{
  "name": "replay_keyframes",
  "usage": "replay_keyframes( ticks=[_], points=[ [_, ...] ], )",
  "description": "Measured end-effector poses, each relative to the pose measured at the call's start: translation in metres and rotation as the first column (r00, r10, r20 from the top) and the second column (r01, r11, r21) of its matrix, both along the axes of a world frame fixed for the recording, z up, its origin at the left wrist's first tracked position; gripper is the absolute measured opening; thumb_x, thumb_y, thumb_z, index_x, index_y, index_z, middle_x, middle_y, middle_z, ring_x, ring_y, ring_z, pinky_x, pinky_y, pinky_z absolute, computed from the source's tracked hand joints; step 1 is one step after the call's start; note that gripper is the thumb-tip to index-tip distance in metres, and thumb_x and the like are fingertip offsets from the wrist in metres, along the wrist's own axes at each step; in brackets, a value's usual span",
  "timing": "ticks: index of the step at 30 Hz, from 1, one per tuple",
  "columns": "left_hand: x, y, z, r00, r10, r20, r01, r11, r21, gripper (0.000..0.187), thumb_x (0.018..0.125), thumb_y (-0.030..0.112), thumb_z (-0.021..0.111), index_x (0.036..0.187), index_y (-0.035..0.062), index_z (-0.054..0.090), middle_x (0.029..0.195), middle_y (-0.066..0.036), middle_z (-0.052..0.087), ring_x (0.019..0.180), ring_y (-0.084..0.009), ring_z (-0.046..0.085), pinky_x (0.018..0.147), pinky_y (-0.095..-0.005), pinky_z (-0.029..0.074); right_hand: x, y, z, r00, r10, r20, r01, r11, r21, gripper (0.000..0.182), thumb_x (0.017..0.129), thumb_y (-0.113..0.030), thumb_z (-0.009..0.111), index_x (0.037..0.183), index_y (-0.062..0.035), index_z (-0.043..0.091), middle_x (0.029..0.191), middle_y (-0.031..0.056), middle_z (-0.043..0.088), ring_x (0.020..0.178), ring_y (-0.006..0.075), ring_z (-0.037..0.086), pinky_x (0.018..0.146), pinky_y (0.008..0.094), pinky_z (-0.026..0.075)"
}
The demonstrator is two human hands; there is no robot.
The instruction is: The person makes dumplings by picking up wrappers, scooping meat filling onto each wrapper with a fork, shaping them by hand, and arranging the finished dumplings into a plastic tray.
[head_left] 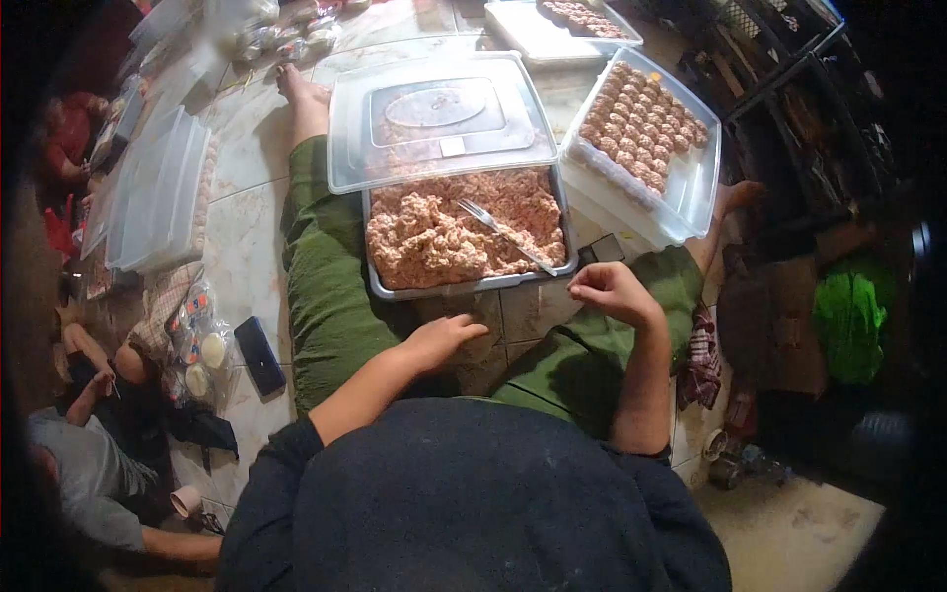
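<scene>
The right hand (614,296) hangs just beside the tray's near right corner, fingers curled towards the thumb; whether it pinches anything I cannot tell. The left hand (446,337) is loose and empty, near the tray's near side. Beyond them, the mix (419,237) fills the tray (444,291) on the floor, heaped at left, with a fork (506,236) lying on it, handle towards the right hand. A lid (348,138) covers the far part. Right of it, a box (681,219) holds rows of balls (636,128). The work looks paused between portions; taking more mix calls for reaching over the near rim, clear of the fork.
</scene>
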State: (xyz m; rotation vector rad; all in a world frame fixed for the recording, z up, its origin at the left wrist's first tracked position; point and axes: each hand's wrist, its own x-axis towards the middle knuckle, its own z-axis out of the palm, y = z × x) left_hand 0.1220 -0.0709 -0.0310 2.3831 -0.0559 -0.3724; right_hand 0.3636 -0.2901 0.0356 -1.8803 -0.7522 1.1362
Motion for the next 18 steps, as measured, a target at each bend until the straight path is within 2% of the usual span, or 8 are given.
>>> replay_keyframes(
  ticks=[2,5,8,9,12,13,16,18],
  points=[
    [0.009,-0.002,-0.006,0.994,-0.085,-0.073,0.09,0.994,0.057,0.032,0.084,0.002,0.051,0.113,0.0107,0.061,0.116,-0.014,0.058,0.104,-0.0331,0.058,0.087,-0.0416,0.048,-0.001,0.017,-0.002,0.983,-0.17,0.072,0.166,0.985,0.054,0.018,0.085,-0.014,0.07,0.094,0.0012,0.067,0.074,0.0031,0.065,0.064,0.0085,0.056,0.06,0.0258,0.048],
    [0.025,-0.018,-0.054,0.984,-0.056,-0.171,0.078,0.989,0.125,0.035,0.092,0.017,0.046,0.125,0.0109,0.053,0.121,-0.014,0.054,0.116,-0.0323,0.051,0.097,-0.0443,0.041,-0.007,0.053,0.003,0.869,-0.223,0.441,0.106,0.956,0.275,0.018,0.084,-0.015,0.07,0.096,-0.0013,0.067,0.077,0.0058,0.066,0.064,0.0093,0.057,0.061,0.026,0.048],
    [0.024,-0.014,-0.088,0.985,-0.055,-0.166,0.081,0.984,0.158,0.04,0.096,0.027,0.039,0.132,0.0106,0.048,0.131,-0.015,0.048,0.128,-0.032,0.041,0.108,-0.0433,0.03,-0.017,0.087,0.031,0.819,-0.224,0.528,0.008,0.925,0.38,0.017,0.087,-0.011,0.068,0.101,-0.0026,0.068,0.086,0.0009,0.067,0.073,0.0048,0.056,0.061,0.0211,0.046],
    [0.02,-0.012,-0.092,0.986,-0.068,-0.155,0.093,0.983,0.159,0.041,0.098,0.029,0.036,0.133,0.0105,0.047,0.134,-0.016,0.046,0.131,-0.0323,0.037,0.112,-0.0424,0.027,-0.016,0.094,0.035,0.786,-0.193,0.587,-0.004,0.948,0.317,0.02,0.083,-0.01,0.07,0.102,-0.0046,0.068,0.091,0.0041,0.07,0.075,0.0131,0.063,0.065,0.0264,0.05],
    [0.024,-0.011,-0.053,0.9,0.27,-0.341,-0.338,0.928,-0.156,0.04,0.099,0.027,0.035,0.132,0.0086,0.048,0.141,-0.017,0.042,0.134,-0.0313,0.035,0.113,-0.0396,0.024,-0.008,0.111,0.016,0.583,-0.02,0.812,-0.115,0.988,0.107,0.026,0.078,-0.01,0.073,0.103,-0.0051,0.068,0.096,0.0103,0.07,0.084,0.0259,0.067,0.073,0.0335,0.052],
    [0.025,-0.008,-0.052,0.884,0.298,-0.36,-0.381,0.905,-0.188,0.04,0.098,0.026,0.036,0.132,0.0086,0.048,0.139,-0.017,0.043,0.132,-0.0313,0.037,0.112,-0.0398,0.026,-0.007,0.117,0.012,0.71,0.04,0.704,-0.072,0.997,0.015,0.03,0.074,-0.012,0.075,0.102,-0.0066,0.069,0.1,0.015,0.068,0.093,0.0331,0.064,0.08,0.0376,0.051],
    [0.021,-0.006,-0.068,0.876,0.308,-0.371,-0.411,0.88,-0.238,0.04,0.097,0.024,0.039,0.132,0.0086,0.048,0.134,-0.017,0.047,0.127,-0.0313,0.041,0.108,-0.0404,0.029,-0.013,0.126,0.006,0.703,-0.011,0.711,-0.02,0.999,0.035,0.03,0.073,-0.013,0.075,0.101,-0.0071,0.07,0.101,0.014,0.068,0.096,0.0309,0.064,0.083,0.0381,0.05],
    [0.018,-0.002,-0.076,0.886,0.291,-0.361,-0.397,0.879,-0.266,0.039,0.096,0.023,0.041,0.131,0.0086,0.048,0.13,-0.017,0.049,0.124,-0.0313,0.044,0.105,-0.0408,0.032,-0.014,0.128,0.004,0.615,-0.006,0.788,-0.032,0.999,0.033,0.029,0.073,-0.013,0.075,0.101,-0.0073,0.07,0.101,0.0137,0.068,0.096,0.0308,0.064,0.083,0.0385,0.05]
  ],
)
